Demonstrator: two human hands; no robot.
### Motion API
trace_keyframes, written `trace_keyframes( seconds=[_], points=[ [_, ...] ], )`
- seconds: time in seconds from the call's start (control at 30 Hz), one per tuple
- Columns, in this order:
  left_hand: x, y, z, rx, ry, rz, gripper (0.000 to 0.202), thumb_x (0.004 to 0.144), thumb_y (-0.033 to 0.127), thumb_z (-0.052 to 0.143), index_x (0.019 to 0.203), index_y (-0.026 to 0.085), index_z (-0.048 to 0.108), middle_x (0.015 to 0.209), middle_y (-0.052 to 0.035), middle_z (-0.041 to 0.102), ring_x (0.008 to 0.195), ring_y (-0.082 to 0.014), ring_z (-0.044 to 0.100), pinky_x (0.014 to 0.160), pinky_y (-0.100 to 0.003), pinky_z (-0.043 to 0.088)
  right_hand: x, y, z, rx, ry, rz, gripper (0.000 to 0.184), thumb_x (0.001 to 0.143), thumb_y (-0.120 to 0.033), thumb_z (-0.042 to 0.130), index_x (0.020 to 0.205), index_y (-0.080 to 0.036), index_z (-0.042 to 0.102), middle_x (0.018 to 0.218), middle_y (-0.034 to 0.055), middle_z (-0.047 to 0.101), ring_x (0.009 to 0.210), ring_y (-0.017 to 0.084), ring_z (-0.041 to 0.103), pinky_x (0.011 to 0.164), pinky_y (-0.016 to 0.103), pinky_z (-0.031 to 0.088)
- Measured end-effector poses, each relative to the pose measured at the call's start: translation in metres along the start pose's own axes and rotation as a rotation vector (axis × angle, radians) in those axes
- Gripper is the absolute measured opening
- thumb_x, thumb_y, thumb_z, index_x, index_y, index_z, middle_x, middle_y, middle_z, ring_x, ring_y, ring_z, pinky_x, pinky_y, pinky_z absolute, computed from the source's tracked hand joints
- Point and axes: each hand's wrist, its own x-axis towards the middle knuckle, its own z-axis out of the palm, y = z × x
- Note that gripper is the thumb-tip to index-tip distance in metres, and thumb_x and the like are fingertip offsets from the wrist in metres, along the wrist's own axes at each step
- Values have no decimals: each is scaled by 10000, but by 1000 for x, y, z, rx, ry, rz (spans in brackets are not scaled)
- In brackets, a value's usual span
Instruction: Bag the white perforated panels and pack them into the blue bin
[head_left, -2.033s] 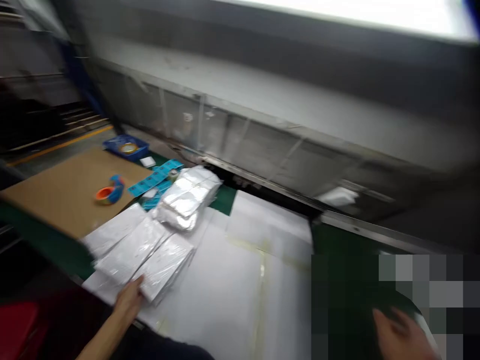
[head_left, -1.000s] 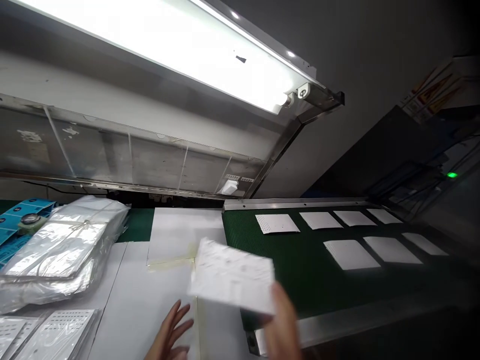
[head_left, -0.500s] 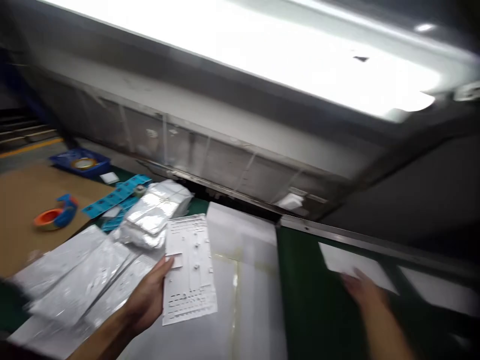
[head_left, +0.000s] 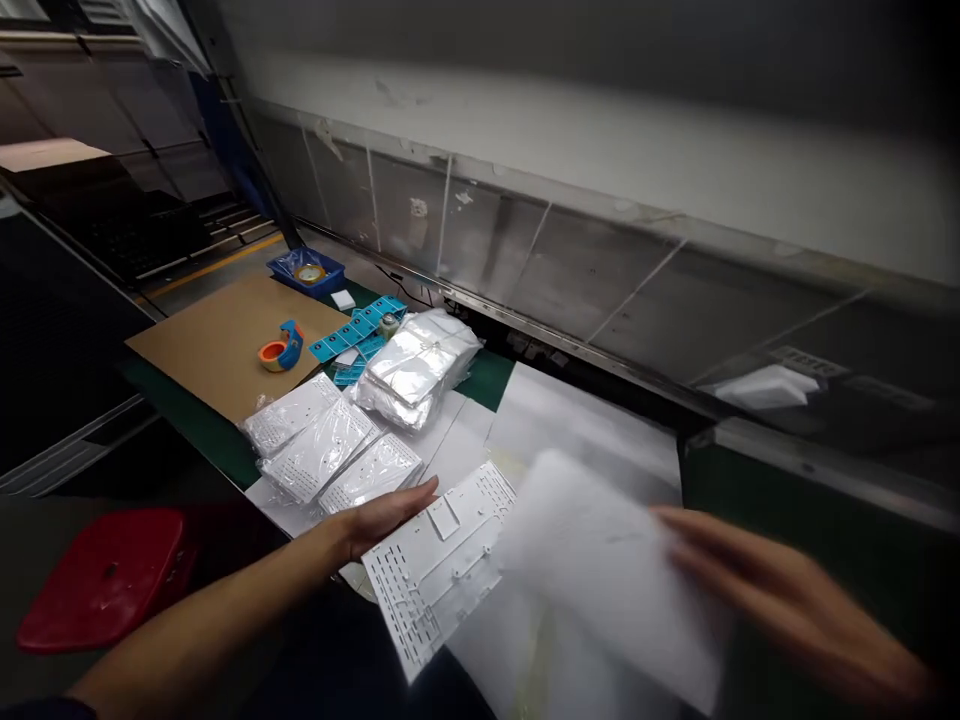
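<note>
My left hand [head_left: 386,517] grips the edge of a white plastic panel [head_left: 457,560] with rows of slots, raised ribs and a small square recess; it is held tilted. A flat white piece [head_left: 592,560], smeared by motion, is pinched at its right edge by my right hand [head_left: 780,585]. This piece overlaps the panel's right side in view; whether the two touch I cannot tell. Beyond my left hand lie several similar panels in clear plastic bags [head_left: 319,450], beside a stack of bagged white pieces [head_left: 420,365].
White sheeting [head_left: 592,425] covers part of the green table. On brown cardboard [head_left: 217,335] stands an orange and blue tape dispenser [head_left: 281,348]. Blue label strips [head_left: 360,328] and a blue tray [head_left: 306,270] lie farther back. A red stool [head_left: 105,575] is at lower left.
My view has swung left. My right hand has lifted the flat white piece off the green surface and brought it beside the panel. The panel in my left hand has turned and tilted.
</note>
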Motion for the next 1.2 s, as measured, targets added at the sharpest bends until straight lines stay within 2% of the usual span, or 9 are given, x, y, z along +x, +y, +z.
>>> trace_keyframes(
  seconds=[0.07, 0.17, 0.23, 0.33, 0.47, 0.57, 0.67, 1.0, 1.2],
  points=[
    [10, -1, -2, 123, -40, -90, 612, 869, 590, 329, 1143, 101, 574, 1047, -130, 650, 996, -243, 597, 872, -340, 426, 5, -37, 30, -53, -467, -166, 291, 822, -369, 564, 1103, -331, 632, 1115, 2, 649, 1009, 221, 599, 857, 318, 482],
    [18, -2, -2, 245, -156, -166, 600, 851, 607, 360, 1130, 125, 586, 1033, -105, 649, 996, -235, 587, 884, -339, 413, 25, -86, 72, -51, -695, -443, 301, 869, -240, 485, 1130, -327, 608, 997, -31, 689, 856, 155, 636, 771, 273, 484],
    [16, -1, -3, 284, -205, -154, 537, 809, 550, 513, 1152, 141, 573, 1057, -94, 639, 981, -235, 589, 875, -337, 416, 33, -99, 90, -116, -574, -524, 280, 851, -213, 506, 1088, -294, 630, 956, -10, 691, 838, 169, 629, 746, 296, 483],
    [4, -2, -9, 292, -165, -85, 564, 714, 315, 699, 1228, 180, 511, 1091, -92, 622, 938, -242, 606, 838, -356, 437, 22, -91, 106, -141, -59, -493, 294, 843, -230, 516, 1126, -241, 595, 1134, 63, 610, 1059, 236, 538, 879, 411, 434],
    [-7, -12, -15, 159, 9, 82, 579, 721, 206, 657, 1266, 185, 464, 1083, -110, 618, 926, -255, 615, 814, -386, 456, -23, -58, 145, 386, 485, 109, 324, 833, -388, 529, 1110, -222, 553, 1105, 74, 606, 1014, 228, 562, 849, 391, 471],
    [-3, -24, -11, 61, 93, 222, 520, 761, 216, 612, 1259, 172, 469, 1100, -130, 611, 956, -265, 609, 833, -398, 452, -52, -43, 193, 707, 408, 474, 393, 749, -512, 584, 975, -190, 585, 975, 69, 647, 872, 236, 606, 783, 349, 490],
    [6, -33, 1, 48, 96, 278, 507, 766, 213, 617, 1251, 176, 475, 1116, -139, 606, 986, -279, 599, 841, -418, 449, -63, -42, 226, 866, 251, 537, 413, 733, -557, 571, 909, -185, 612, 875, 44, 665, 826, 229, 599, 733, 297, 481],
    [6, -33, 26, 79, 158, 261, 466, 779, 278, 625, 1221, 189, 509, 1145, -145, 597, 1004, -287, 588, 857, -436, 442, -54, -32, 235, 1093, 209, 694, 512, 656, -646, 589, 879, -186, 617, 820, 55, 664, 808, 254, 606, 665, 314, 501],
    [32, -60, 15, 286, 430, 334, 341, 841, 390, 494, 1093, 175, 577, 989, -113, 659, 834, -227, 627, 743, -371, 483, -52, -35, 258, 1120, 307, 790, 809, 571, -649, 659, 1217, -203, 467, 1016, 96, 656, 912, 310, 611, 769, 407, 498]
  ],
)
